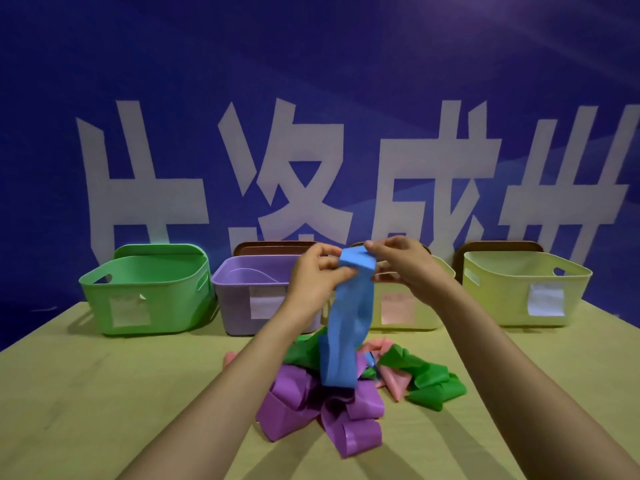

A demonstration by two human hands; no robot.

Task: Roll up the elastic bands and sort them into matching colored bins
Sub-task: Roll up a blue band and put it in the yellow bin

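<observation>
I hold the long blue stretchy band (349,313).
My left hand (317,282) and right hand (405,268) pinch its top above the table (104,393); its end hangs over the mixed pile of bands (311,403).

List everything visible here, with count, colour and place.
green bin: one, green, back left
purple bin: one, purple, beside green bin
pink-labelled bin: one, pale yellow, behind the hands
white-labelled bin: one, pale yellow, far right
brown lids: unclear, brown, behind bins
blue band: one, blue, held above pile
purple bands: several, purple, pile front
green bands: several, green, pile right
pink bands: several, pink, pile middle
table: one, light wood, underneath
banner: one, blue with white characters, behind
left hand: one, pinches blue band
right hand: one, pinches blue band
</observation>
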